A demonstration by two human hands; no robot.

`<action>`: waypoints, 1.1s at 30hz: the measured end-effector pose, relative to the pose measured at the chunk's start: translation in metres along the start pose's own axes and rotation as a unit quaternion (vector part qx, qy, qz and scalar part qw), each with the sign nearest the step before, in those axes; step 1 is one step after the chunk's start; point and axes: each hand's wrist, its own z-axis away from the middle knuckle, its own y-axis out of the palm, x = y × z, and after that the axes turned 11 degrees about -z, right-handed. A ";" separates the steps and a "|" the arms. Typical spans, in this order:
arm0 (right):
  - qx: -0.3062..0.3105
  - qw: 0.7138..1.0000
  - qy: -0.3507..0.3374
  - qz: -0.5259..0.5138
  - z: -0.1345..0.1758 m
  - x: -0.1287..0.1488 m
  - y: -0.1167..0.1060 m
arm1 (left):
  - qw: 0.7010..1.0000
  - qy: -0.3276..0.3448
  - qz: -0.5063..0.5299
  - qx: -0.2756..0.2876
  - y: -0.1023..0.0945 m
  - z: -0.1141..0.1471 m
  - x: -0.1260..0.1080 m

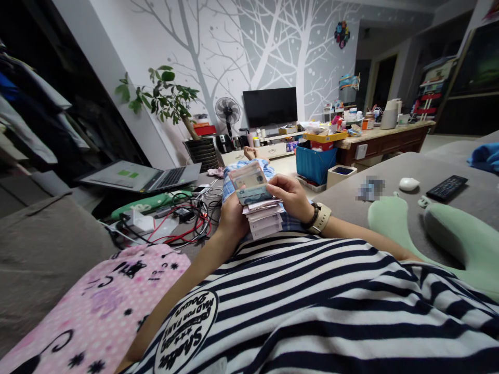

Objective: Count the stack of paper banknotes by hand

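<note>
My left hand (pixel 233 214) is closed round a thick stack of banknotes (pixel 247 177) above the lap. A blue-green banknote (pixel 255 194) lies across the front of the stack. At that note's right end, the fingers of my right hand (pixel 290 196) are closed on its edge, thumb and forefinger together. Below the hands, several pale paper ends (pixel 265 223) hang in layered steps over the striped shirt. Part of my left hand's fingers is hidden behind the notes. A watch (pixel 322 217) and a dark bracelet are on my right wrist.
Left are an open laptop (pixel 156 176), tangled cables (pixel 198 218) and a pink blanket (pixel 128 291). On the right lie a green neck pillow (pixel 448 234), a white mouse (pixel 409 184) and a remote control (pixel 446 187). A blue bin (pixel 316 163) stands beyond, beside a cluttered table (pixel 384 137).
</note>
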 end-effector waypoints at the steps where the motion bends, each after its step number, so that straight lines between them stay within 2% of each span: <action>1: 0.000 1.000 -0.001 0.002 0.000 0.000 0.000 | 1.000 0.000 0.001 0.001 0.001 0.001 -0.001; 8: 0.000 1.000 -0.004 0.005 0.002 0.000 0.002 | 1.000 -0.016 0.011 0.013 0.010 0.008 -0.010; 15: 0.017 1.000 -0.010 0.005 0.002 -0.006 -0.002 | 0.999 -0.025 0.026 0.037 0.007 0.011 -0.011; 24: 0.024 0.999 -0.021 0.006 0.001 -0.009 -0.004 | 0.998 -0.034 0.051 0.021 0.008 0.005 -0.007; 28: 0.032 0.999 -0.029 0.025 0.001 -0.009 -0.005 | 0.999 -0.028 0.045 0.006 0.004 0.002 -0.005; 33: 0.041 0.998 -0.039 0.042 0.001 -0.008 -0.006 | 0.998 -0.050 0.037 -0.016 -0.005 -0.004 -0.003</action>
